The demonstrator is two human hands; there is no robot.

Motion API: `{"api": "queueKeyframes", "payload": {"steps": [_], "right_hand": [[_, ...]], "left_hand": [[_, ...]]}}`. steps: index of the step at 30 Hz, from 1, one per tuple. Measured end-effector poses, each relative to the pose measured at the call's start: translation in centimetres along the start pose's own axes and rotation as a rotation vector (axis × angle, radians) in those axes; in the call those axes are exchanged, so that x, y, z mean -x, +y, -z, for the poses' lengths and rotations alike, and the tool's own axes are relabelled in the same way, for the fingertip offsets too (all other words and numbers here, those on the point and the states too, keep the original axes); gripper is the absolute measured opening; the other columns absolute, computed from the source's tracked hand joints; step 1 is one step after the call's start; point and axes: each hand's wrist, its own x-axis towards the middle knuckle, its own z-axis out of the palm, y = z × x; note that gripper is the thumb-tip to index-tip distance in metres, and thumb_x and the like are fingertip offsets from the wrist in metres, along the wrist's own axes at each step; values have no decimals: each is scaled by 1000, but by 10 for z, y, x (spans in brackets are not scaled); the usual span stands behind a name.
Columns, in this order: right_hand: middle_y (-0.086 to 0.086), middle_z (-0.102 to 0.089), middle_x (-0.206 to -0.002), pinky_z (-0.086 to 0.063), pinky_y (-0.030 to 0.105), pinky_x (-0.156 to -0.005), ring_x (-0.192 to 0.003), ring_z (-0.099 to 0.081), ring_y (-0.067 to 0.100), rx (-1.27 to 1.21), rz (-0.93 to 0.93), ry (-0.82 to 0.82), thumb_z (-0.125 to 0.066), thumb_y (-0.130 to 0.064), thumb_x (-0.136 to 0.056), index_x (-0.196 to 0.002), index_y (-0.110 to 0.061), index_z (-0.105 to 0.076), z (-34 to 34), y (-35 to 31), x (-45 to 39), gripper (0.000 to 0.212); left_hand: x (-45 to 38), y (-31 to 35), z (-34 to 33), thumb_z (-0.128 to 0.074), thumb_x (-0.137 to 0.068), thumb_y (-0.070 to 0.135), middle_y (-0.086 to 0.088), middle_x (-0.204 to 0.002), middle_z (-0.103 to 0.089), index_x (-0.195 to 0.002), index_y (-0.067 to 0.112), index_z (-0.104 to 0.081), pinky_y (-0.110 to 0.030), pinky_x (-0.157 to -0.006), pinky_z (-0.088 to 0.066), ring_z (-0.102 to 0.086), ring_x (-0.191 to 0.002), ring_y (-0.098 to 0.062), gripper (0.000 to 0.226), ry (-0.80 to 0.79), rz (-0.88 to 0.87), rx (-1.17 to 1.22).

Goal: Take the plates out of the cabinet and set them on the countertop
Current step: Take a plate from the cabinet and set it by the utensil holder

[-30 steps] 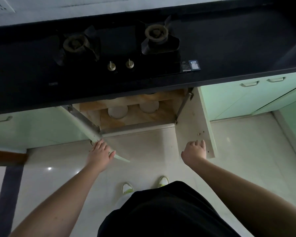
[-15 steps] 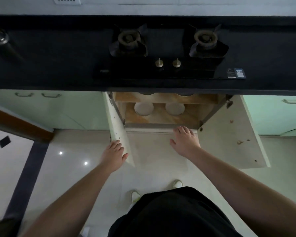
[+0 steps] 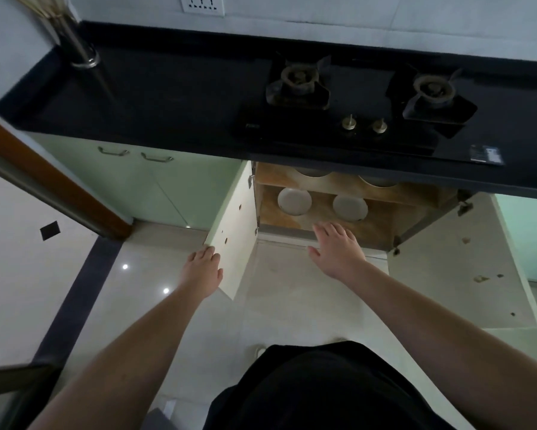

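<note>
Two white plates lie on the lower shelf of the open cabinet (image 3: 382,231) under the stove: the left plate (image 3: 294,201) and the right plate (image 3: 350,207). Parts of two more round dishes (image 3: 312,171) show on the upper shelf, mostly hidden by the countertop edge. My right hand (image 3: 335,248) is open, fingers spread, hovering at the cabinet's front sill just short of the plates. My left hand (image 3: 201,273) rests against the edge of the open left door (image 3: 234,234), holding nothing. The black countertop (image 3: 155,100) runs above.
A two-burner gas stove (image 3: 363,100) is set in the countertop at the right. A metal pole (image 3: 81,48) stands at the far left corner of the countertop. The right door (image 3: 466,274) stands wide open. Pale green cabinets flank the opening; the tiled floor lies below.
My right hand has left the right door and moved left and forward to the cabinet opening. The left door has swung wider. The camera view has shifted left.
</note>
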Motion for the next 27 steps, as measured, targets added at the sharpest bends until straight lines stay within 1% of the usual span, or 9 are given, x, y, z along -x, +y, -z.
{"api": "queueKeyframes", "payload": {"steps": [5,8,10,12,14,15,17,23,27], "right_hand": [[5,-29,-156,-19,41,-117,-144,-22,23,7,-1,15,-36,-46,-98,-151,-15,-22,4,-12,4,63],[5,-29,-156,-19,40,-117,-144,-22,23,13,-8,32,-36,-46,-99,-151,-15,-21,7,-14,7,63],[4,-29,-156,-20,40,-117,-145,-22,22,8,-19,46,-35,-47,-99,-151,-16,-21,10,-14,8,63],[4,-29,-156,-20,40,-117,-145,-22,22,-4,-35,69,-35,-48,-98,-152,-17,-20,13,-12,10,64],[4,-28,-157,-19,40,-117,-145,-22,22,-16,-45,106,-36,-48,-98,-152,-18,-16,16,-9,12,65],[4,-27,-157,-18,41,-117,-145,-21,22,-19,-50,123,-36,-49,-98,-153,-19,-13,17,-8,13,66],[3,-24,-159,-17,41,-117,-146,-19,23,-17,-68,149,-37,-50,-97,-153,-21,-11,18,-5,15,67],[2,-24,-159,-17,42,-118,-147,-18,23,-32,-82,194,-37,-51,-97,-153,-23,-12,22,10,16,67],[2,-21,-160,-16,40,-118,-148,-15,21,-61,-82,210,-35,-50,-98,-153,-21,-12,24,26,11,67]], "left_hand": [[1,-4,3,-40,-99,33,-7,-153,-36,-134,11,-51,-39,-111,-24,-26,-143,-24,43,-9,6,11],[-2,5,7,-39,-99,34,-7,-149,-41,-131,13,-52,-38,-109,-27,-31,-140,-24,41,2,-5,22],[-5,13,13,-40,-98,34,-7,-149,-41,-135,15,-48,-37,-108,-28,-31,-140,-24,43,26,-9,42],[-10,20,22,-41,-98,35,-8,-152,-38,-146,18,-37,-39,-110,-29,-30,-142,-26,51,66,-27,78],[-15,26,33,-41,-98,36,-9,-156,-34,-152,20,-26,-42,-111,-30,-28,-144,-28,59,123,-52,102],[-17,30,38,-41,-98,36,-10,-156,-34,-153,20,-26,-43,-112,-30,-28,-144,-29,60,152,-64,107],[-22,37,49,-41,-98,38,-13,-154,-37,-152,17,-29,-45,-112,-31,-30,-144,-30,59,211,-89,112],[-37,65,74,-28,-100,47,-13,-158,-31,-153,15,-25,-44,-117,-22,-22,-147,-30,62,288,-147,111],[-51,83,85,-18,-98,52,-13,-160,-27,-153,17,-23,-43,-119,-20,-19,-148,-29,66,283,-174,147]]}}
